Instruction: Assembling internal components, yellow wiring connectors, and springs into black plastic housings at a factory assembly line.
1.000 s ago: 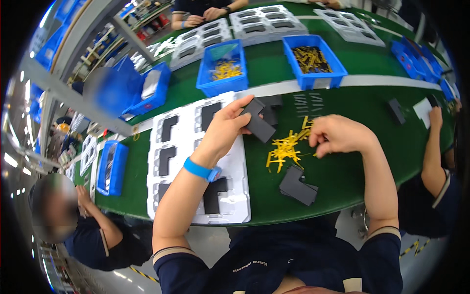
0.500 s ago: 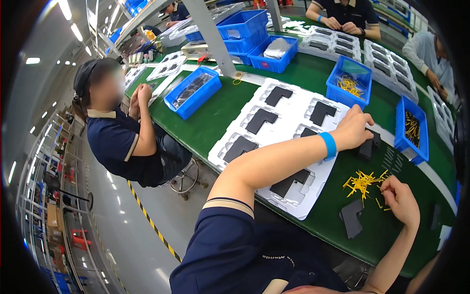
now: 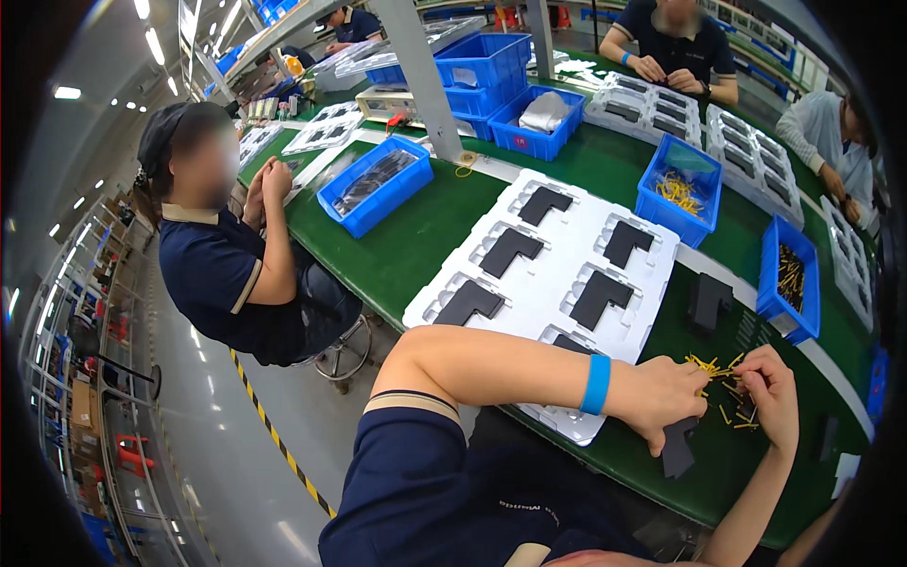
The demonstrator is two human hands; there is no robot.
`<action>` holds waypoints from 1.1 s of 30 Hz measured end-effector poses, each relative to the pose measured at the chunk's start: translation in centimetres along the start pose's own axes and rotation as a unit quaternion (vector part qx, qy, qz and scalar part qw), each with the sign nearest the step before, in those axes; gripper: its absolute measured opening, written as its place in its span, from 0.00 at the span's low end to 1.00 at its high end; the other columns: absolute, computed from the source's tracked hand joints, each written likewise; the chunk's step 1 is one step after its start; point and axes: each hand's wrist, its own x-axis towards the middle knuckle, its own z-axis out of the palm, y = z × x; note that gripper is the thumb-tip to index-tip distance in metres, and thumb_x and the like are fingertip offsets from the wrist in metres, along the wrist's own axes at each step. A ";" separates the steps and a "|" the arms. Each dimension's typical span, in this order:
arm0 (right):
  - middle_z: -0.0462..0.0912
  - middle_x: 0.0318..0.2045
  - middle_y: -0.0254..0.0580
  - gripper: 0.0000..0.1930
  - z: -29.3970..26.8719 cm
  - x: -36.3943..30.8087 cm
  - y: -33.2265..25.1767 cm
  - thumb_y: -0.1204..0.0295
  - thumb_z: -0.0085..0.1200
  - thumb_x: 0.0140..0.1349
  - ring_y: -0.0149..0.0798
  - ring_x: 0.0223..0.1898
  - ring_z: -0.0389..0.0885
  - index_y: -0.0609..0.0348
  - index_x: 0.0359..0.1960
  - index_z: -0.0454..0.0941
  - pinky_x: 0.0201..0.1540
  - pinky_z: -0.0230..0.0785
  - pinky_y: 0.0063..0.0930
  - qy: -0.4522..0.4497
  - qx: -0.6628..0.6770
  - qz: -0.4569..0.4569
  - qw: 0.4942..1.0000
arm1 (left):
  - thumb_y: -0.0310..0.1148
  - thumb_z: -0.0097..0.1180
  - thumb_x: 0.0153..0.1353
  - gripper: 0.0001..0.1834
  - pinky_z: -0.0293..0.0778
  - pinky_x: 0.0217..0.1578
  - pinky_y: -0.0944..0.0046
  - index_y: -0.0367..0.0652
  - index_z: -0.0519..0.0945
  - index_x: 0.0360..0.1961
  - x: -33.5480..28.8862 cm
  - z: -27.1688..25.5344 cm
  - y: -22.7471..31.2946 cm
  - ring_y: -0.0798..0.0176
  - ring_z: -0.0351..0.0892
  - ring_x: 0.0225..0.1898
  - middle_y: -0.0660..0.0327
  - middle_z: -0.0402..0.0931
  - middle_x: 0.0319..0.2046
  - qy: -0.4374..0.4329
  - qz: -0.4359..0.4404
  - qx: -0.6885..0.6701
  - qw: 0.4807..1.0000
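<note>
Workshop: brightly lit; stocked with shelving (image 3: pixel 90 378) between 8 and 9 o'clock; marked at 8 o'clock by a yellow-and-black striped line (image 3: pixel 276 425) on grey floor (image 3: pixel 203 425).
Table (image 3: pixel 402 255): green, bent into a curve by the lens, sweeping from 10 round to 4 o'clock.
White tray (image 3: pixel 576 231): moulded, just right of centre toward 3 o'clock; loaded with dark L-shaped pieces (image 3: pixel 600 300) in separate recesses; crossed at its near end by the left forearm (image 3: pixel 501 367).
Left hand (image 3: pixel 666 399): at 4 o'clock, palm down, with fingers curled toward the strips and thumb at a loose dark piece (image 3: pixel 677 455); banded at the wrist in blue (image 3: pixel 595 385).
Loose dark piece: flat on the green at 4 o'clock, partly covered by the left hand.
Right hand (image 3: pixel 770 389): between 3 and 4 o'clock, just beside the left, with fingers bent and fingertips close together over the strips.
Grip: for both hands, cannot tell from this angle.
Yellow strips (image 3: pixel 704 365): scattered on the table between and below the hands.
Dark block (image 3: pixel 709 302): near 3 o'clock, between tray and bins.
Blue bins: at 2 o'clock, holding yellow strips (image 3: pixel 664 215); at 3 o'clock, holding dark and yellow strips (image 3: pixel 779 317); at 11 o'clock, holding dark pieces (image 3: pixel 389 210).
Co-workers: seated at 9 o'clock with hands raised together (image 3: pixel 269 184); across the table between 1 and 2 o'clock (image 3: pixel 675 47).
</note>
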 end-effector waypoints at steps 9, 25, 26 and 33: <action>0.71 0.29 0.33 0.09 0.8 0.2 0.9 0.84 0.49 0.57 0.23 0.24 0.70 0.66 0.39 0.74 0.28 0.66 0.16 0.115 0.116 0.017 0.986 | 0.34 0.74 0.32 0.30 0.70 0.38 0.56 0.43 0.72 0.38 -0.1 -0.6 0.5 0.51 0.69 0.45 0.54 0.68 0.40 0.107 -0.021 -0.074 0.991; 0.71 0.30 0.32 0.05 1.7 0.5 1.7 0.85 0.51 0.56 0.23 0.25 0.72 0.65 0.33 0.73 0.29 0.69 0.15 0.116 0.136 0.006 0.984 | 0.25 0.55 0.58 0.14 0.72 0.25 0.65 0.38 0.72 0.46 0.7 -1.9 -1.5 0.63 0.76 0.21 0.56 0.77 0.25 0.271 -0.170 -0.392 0.863; 0.71 0.30 0.33 0.05 1.7 0.4 1.7 0.86 0.52 0.55 0.23 0.25 0.72 0.65 0.32 0.74 0.29 0.69 0.15 0.104 0.117 0.003 0.988 | 0.26 0.55 0.58 0.11 0.72 0.26 0.64 0.37 0.76 0.43 0.9 -1.6 -1.7 0.62 0.77 0.22 0.56 0.78 0.25 0.276 -0.143 -0.345 0.886; 0.71 0.30 0.37 0.06 4.3 0.9 -0.4 0.88 0.54 0.50 0.27 0.25 0.74 0.66 0.29 0.75 0.27 0.68 0.17 0.085 -0.001 -0.093 0.992 | 0.28 0.57 0.55 0.07 0.73 0.30 0.60 0.34 0.80 0.29 0.4 -1.2 -1.6 0.52 0.79 0.27 0.51 0.79 0.26 0.280 -0.132 -0.252 0.917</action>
